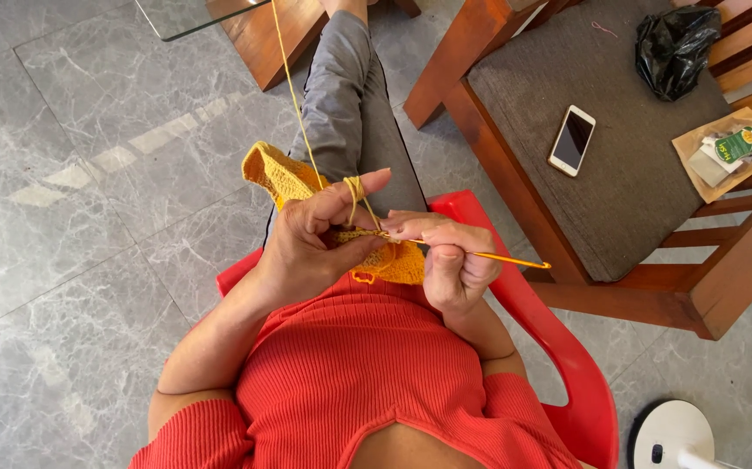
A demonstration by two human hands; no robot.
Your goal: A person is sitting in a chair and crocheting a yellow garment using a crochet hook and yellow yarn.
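My left hand [311,239] pinches the top edge of a yellow crocheted piece [285,178] that drapes over my lap. A strand of yellow yarn [289,87] is wound round its raised index finger and runs up and away toward the top of the view. My right hand [450,260] grips a thin orange crochet hook [511,259], whose tip is buried in the stitches between the two hands while its tail points right. Both hands almost touch above my red ribbed top.
I sit on a red plastic chair [558,347] on a grey marble floor. A wooden seat [602,165] to the right holds a white phone [572,140], a black plastic bag [676,48] and a small packet [728,149]. A white round base [676,434] stands at bottom right.
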